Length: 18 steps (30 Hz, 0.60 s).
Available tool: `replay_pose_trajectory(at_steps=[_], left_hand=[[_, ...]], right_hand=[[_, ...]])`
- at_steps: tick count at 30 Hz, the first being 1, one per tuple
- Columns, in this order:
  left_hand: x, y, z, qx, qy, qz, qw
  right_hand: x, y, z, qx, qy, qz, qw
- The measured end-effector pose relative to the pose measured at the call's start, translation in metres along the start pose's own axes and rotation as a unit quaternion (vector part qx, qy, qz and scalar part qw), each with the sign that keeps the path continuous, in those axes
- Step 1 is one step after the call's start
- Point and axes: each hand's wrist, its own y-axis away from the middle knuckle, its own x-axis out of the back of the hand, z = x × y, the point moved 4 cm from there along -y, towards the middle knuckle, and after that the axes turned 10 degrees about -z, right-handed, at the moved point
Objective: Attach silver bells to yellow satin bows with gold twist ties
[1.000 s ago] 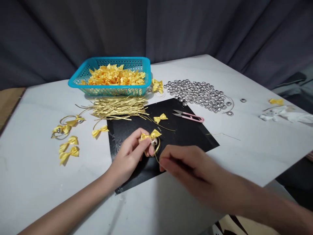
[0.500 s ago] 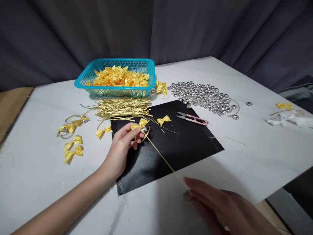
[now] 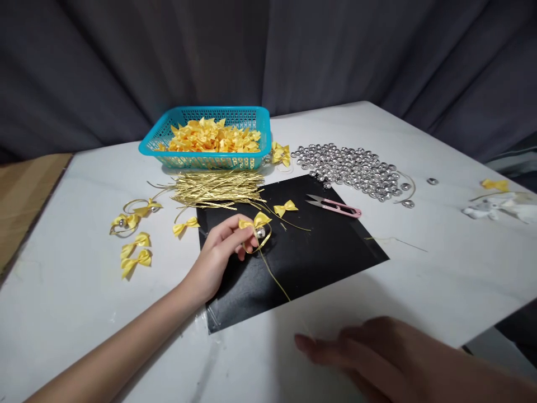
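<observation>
My left hand [image 3: 229, 243] pinches a yellow ribbon bow [image 3: 260, 220] over the black sheet [image 3: 319, 246]. A silver bead [image 3: 260, 232] sits against the bow's middle, and a gold cord loop [image 3: 267, 240] hangs around it. From the bow a thin thread [image 3: 274, 278] runs down to the right, slightly bent, growing faint past the sheet's edge. My right hand [image 3: 377, 355] is low at the right, blurred, with its fingertips close together where the faint thread ends. Another yellow bow [image 3: 286, 209] and pink-handled thread snips [image 3: 335, 206] lie on the sheet.
Behind stands a blue basket [image 3: 205, 155] of yellow bows, with a bundle of gold cords [image 3: 218, 189] before it. Silver beads [image 3: 348, 168] spread at the back right. Loose bows [image 3: 136, 263] lie left; a white item [image 3: 499, 207] lies far right on the white table [image 3: 453, 280].
My right hand has moved down and slightly left, and the thread has gone from straight to slightly bent. The whole view has shifted a little; my left hand still holds the bow.
</observation>
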Motion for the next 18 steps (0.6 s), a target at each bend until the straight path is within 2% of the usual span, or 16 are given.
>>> replay_pose_trajectory(at_steps=[3,6,9,12,15,18], left_hand=[[-0.004,0.001,0.0,0.006,-0.018,-0.034,0.999],[-0.009,0.004,0.001,0.006,-0.038,-0.054,0.998],[-0.013,0.006,0.001,0.007,-0.045,-0.059,0.997],[-0.016,0.008,0.002,0.007,-0.047,-0.059,0.997],[-0.02,0.009,0.002,0.006,-0.058,-0.067,0.996],[-0.023,0.01,0.004,0.0,-0.094,-0.065,0.993]], right_hand=[[0.012,-0.013,0.012,-0.02,-0.045,0.057,0.997],[0.02,-0.03,0.027,-0.069,-0.153,0.132,0.977],[0.019,-0.047,0.04,-0.151,-0.265,0.19,0.933],[0.013,-0.06,0.043,-0.196,-0.385,0.242,0.869],[0.007,-0.067,0.042,-0.219,-0.49,0.239,0.81],[0.004,-0.07,0.04,-0.22,-0.542,0.22,0.781]])
